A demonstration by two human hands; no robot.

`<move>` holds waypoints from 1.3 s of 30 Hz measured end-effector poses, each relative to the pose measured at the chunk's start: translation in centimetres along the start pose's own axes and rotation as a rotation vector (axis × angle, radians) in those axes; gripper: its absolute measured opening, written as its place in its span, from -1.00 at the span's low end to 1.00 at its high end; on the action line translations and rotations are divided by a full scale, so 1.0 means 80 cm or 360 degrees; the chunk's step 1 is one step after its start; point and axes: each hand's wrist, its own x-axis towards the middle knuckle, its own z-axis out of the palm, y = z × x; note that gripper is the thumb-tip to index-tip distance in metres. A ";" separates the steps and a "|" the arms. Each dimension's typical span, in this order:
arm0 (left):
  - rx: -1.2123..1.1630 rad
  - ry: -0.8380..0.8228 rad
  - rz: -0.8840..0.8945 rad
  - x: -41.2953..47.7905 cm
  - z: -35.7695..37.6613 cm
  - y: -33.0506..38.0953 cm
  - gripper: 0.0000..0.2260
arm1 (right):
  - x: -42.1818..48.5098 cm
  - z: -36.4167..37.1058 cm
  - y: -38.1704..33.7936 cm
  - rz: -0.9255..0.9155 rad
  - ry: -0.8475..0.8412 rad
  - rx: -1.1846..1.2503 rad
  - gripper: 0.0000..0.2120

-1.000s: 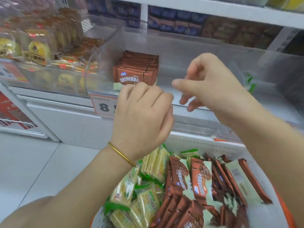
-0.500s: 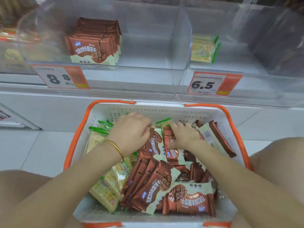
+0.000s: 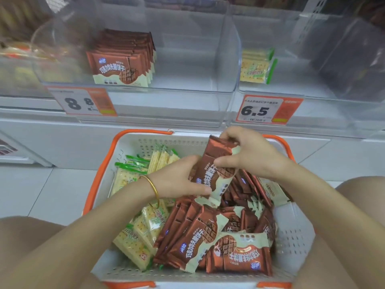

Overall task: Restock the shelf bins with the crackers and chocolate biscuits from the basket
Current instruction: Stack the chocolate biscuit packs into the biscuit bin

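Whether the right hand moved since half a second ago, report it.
Yes. The right hand rose toward the far rim of the basket, holding a chocolate biscuit packet.

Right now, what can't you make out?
All head view.
- Held chocolate biscuit packs, count: left hand and right hand cover them.
- Lower layers in the basket: buried under top packs.
- 6.5 price tag small print: too small.
- Far-left bin: blurred, cut by edge.
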 end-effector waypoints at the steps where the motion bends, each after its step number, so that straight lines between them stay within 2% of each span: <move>1: -0.0076 0.0022 0.0015 -0.006 -0.010 0.003 -0.47 | -0.005 -0.007 -0.013 -0.0002 0.0033 0.0158 -0.73; 4: -0.0158 0.0140 0.0103 -0.032 -0.056 0.015 -0.56 | -0.008 -0.025 -0.050 -0.0024 -0.0068 0.0579 -0.77; 6: -0.0236 0.0228 0.0146 -0.057 -0.097 0.026 -0.60 | -0.001 -0.037 -0.078 -0.0097 -0.0220 0.0692 -0.79; 8: -0.0334 0.0370 0.0257 -0.084 -0.138 0.036 -0.58 | 0.016 -0.047 -0.112 -0.0205 -0.0258 0.0740 -0.76; 10: -0.0527 0.0675 0.0358 -0.095 -0.171 0.042 -0.61 | 0.043 -0.058 -0.145 -0.0286 -0.0156 0.0875 -0.76; 13: -0.0760 0.1416 0.0390 -0.090 -0.210 0.027 -0.73 | 0.115 -0.060 -0.182 -0.0290 0.0093 0.1070 -0.75; 14: -0.0636 0.1691 0.0352 -0.086 -0.218 0.017 -0.77 | 0.140 -0.056 -0.189 -0.0268 0.0184 0.1037 -0.71; 15: -0.0319 0.1900 0.0302 -0.080 -0.224 0.003 -0.79 | 0.165 -0.048 -0.192 -0.0228 0.0255 0.0968 -0.66; 16: 0.0097 0.1972 0.0245 -0.076 -0.225 -0.011 -0.81 | 0.188 -0.037 -0.193 -0.0179 0.0293 0.0878 -0.62; 18: 0.0719 0.1824 0.0170 -0.065 -0.222 -0.034 -0.75 | 0.228 -0.007 -0.191 -0.0058 0.0274 0.0693 -0.59; 19: 0.0838 0.1714 0.0130 -0.059 -0.219 -0.039 -0.67 | 0.244 0.010 -0.188 -0.0016 0.0253 0.0601 -0.59; 23: 0.1044 0.1510 -0.0023 -0.042 -0.203 -0.032 -0.51 | 0.290 0.053 -0.182 -0.0063 0.0331 0.0160 -0.62; 25: 0.1110 0.1460 -0.0093 -0.039 -0.198 -0.031 -0.43 | 0.292 0.058 -0.183 -0.0011 0.0386 -0.0203 -0.62; 27: 0.1120 0.1440 -0.0137 -0.039 -0.198 -0.032 -0.40 | 0.291 0.061 -0.184 0.0066 0.0399 -0.0593 -0.55; 28: 0.1123 0.1437 -0.0147 -0.039 -0.198 -0.032 -0.39 | 0.290 0.062 -0.184 0.0096 0.0389 -0.0669 -0.52; 34: 0.1097 0.1458 -0.0136 -0.039 -0.197 -0.029 -0.36 | 0.300 0.075 -0.195 0.0191 0.0386 -0.0584 -0.34; 39: 0.1109 0.1439 -0.0148 -0.039 -0.197 -0.029 -0.35 | 0.302 0.078 -0.190 0.0224 0.0307 -0.0456 -0.26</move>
